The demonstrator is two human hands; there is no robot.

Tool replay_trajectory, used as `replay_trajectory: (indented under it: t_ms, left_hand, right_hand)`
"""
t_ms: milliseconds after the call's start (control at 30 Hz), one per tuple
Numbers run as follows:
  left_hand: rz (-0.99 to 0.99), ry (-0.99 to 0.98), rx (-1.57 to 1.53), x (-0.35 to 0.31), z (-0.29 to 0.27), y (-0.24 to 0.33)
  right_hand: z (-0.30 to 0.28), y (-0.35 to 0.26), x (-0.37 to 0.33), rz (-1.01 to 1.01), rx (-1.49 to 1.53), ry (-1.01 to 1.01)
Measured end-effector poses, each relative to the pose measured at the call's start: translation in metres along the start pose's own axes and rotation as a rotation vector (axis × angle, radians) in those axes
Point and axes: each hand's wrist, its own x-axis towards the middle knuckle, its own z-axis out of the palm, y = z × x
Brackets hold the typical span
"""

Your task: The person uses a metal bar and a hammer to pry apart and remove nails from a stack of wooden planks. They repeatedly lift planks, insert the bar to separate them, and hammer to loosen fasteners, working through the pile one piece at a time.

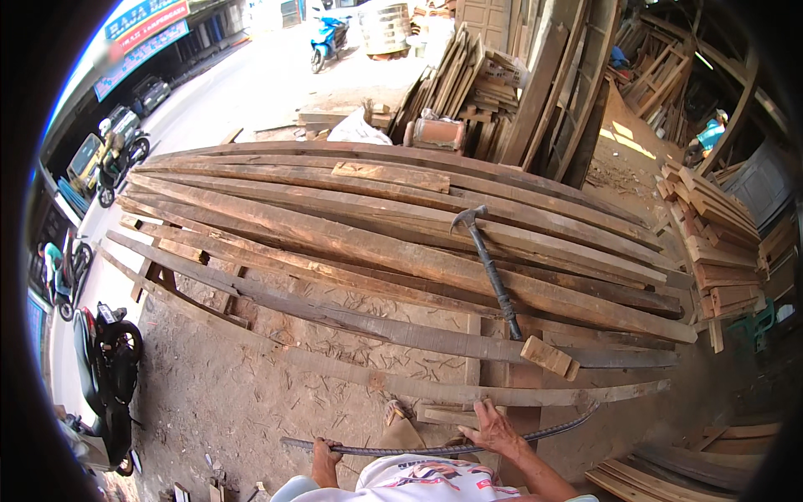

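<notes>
A long, dark, ribbed steel bar [393, 451] lies across in front of my body, its far right end curving up under a plank. My left hand [325, 460] is closed round the bar near its left end. My right hand [493, 431] is open, its fingers apart at the edge of the nearest long plank [418, 387], beside a short board [456, 416]. The bar passes beneath my right wrist. Beyond, a claw hammer [492, 272] with a dark handle lies across the beams, its handle end near a small wood block [549, 358].
Several long weathered beams [368, 243] lie side by side before me on wooden supports. Stacked timber [719, 243] stands on the right, more boards [669, 477] at lower right. A parked motorcycle [109, 376] stands on the left, by a road with riders. Wood scraps litter the ground.
</notes>
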Motion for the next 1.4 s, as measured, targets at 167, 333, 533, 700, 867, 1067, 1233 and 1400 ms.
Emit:
replay_trajectory:
  t_ms: [167,333,533,700,867,1067,1233,1400]
  left_hand:
    - [-0.054,-0.023,0.065,0.018,0.041,-0.002]
    - [-0.089,0.027,0.187,0.043,0.068,-0.004]
    - [-0.088,-0.030,0.258,0.067,0.071,0.012]
    - [-0.129,-0.151,0.186,0.050,0.076,0.044]
    - [0.031,-0.304,0.171,-0.026,0.103,0.109]
    - [0.195,-0.676,0.252,-0.136,0.140,0.199]
    - [0.257,-1.119,0.433,-0.238,0.152,0.205]
    - [0.229,-1.540,0.657,-0.303,0.164,0.154]
  right_hand:
    - [0.047,-0.025,0.004,0.020,0.093,0.008]
    - [0.115,-0.030,0.001,0.092,-0.012,-0.284]
    - [0.143,-0.044,0.021,0.221,-0.073,-0.478]
    - [0.113,-0.084,0.038,0.356,0.056,-0.691]
    - [0.143,-0.130,0.016,0.301,0.215,-0.583]
    - [0.172,-0.205,-0.003,0.126,0.385,-0.398]
    - [0.181,-0.250,-0.010,0.223,0.431,-0.305]
    - [0.219,-0.249,-0.008,0.343,0.458,-0.105]
